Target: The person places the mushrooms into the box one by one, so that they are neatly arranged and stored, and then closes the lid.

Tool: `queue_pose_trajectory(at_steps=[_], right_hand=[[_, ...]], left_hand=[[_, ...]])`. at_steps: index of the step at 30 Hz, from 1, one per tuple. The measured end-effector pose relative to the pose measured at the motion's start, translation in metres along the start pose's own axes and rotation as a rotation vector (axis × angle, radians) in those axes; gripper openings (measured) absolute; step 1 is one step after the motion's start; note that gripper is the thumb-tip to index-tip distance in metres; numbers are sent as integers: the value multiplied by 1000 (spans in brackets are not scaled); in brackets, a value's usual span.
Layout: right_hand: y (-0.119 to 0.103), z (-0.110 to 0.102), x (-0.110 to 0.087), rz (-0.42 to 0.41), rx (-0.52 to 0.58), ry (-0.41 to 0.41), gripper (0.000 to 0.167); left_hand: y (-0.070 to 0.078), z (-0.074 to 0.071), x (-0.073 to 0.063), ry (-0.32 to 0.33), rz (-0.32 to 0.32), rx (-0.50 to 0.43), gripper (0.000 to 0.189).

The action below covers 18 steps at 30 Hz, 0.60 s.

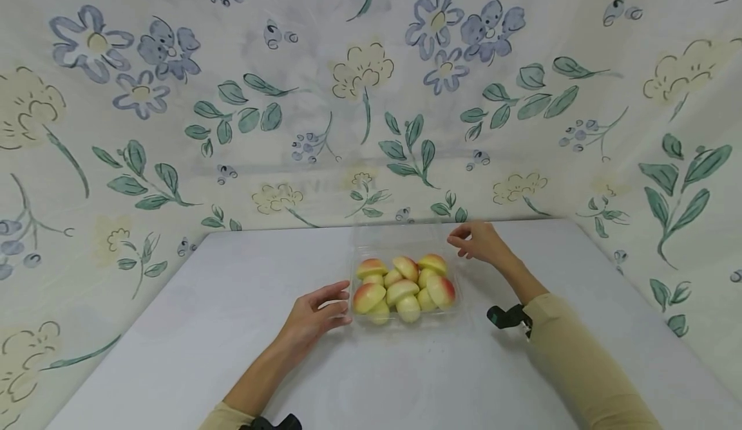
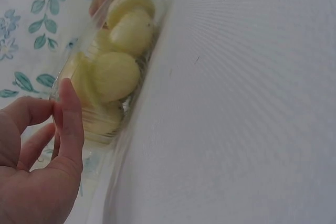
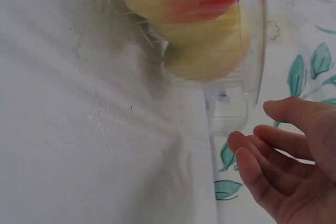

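Note:
A clear plastic clamshell box [image 1: 458, 301] stands on the table with several yellow-green, red-tinged toy mushrooms [image 1: 402, 289] in it. Its transparent lid [image 1: 397, 235] lies back on the far side. My left hand [image 1: 315, 317] is at the box's left wall, fingers slightly bent; in the left wrist view its fingertips [image 2: 67, 90] meet the rim. Beyond the right far corner, my right hand [image 1: 478, 242] hovers beside the lid with loosely bent fingers. In the right wrist view a gap shows between that hand [image 3: 294, 156] and the plastic, and nothing is held.
The white table [image 1: 243, 288] extends on both sides of the box and in front of it. A floral cloth [image 1: 324, 127] hangs behind the table and at its sides. Dark wrist devices [image 1: 509, 317] sit at the sleeves.

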State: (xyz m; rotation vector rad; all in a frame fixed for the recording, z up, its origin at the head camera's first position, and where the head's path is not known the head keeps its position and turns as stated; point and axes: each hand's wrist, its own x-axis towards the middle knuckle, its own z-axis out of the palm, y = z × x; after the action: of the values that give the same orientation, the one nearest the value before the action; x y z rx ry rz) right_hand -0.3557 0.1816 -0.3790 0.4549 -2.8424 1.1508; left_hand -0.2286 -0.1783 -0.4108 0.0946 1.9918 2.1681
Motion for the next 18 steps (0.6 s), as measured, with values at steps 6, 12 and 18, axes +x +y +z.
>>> queue_pose_trajectory(at_steps=[6, 12, 18], right_hand=[[7, 5, 8, 79, 31, -43, 38], [8, 7, 16, 124, 32, -102, 41], [6, 8, 21, 146, 41, -129, 42]], left_hand=[[-1, -1, -1, -2, 0, -11, 54], [-1, -1, 0, 2, -1, 0, 53], [0, -1, 0, -13, 5, 4, 53]])
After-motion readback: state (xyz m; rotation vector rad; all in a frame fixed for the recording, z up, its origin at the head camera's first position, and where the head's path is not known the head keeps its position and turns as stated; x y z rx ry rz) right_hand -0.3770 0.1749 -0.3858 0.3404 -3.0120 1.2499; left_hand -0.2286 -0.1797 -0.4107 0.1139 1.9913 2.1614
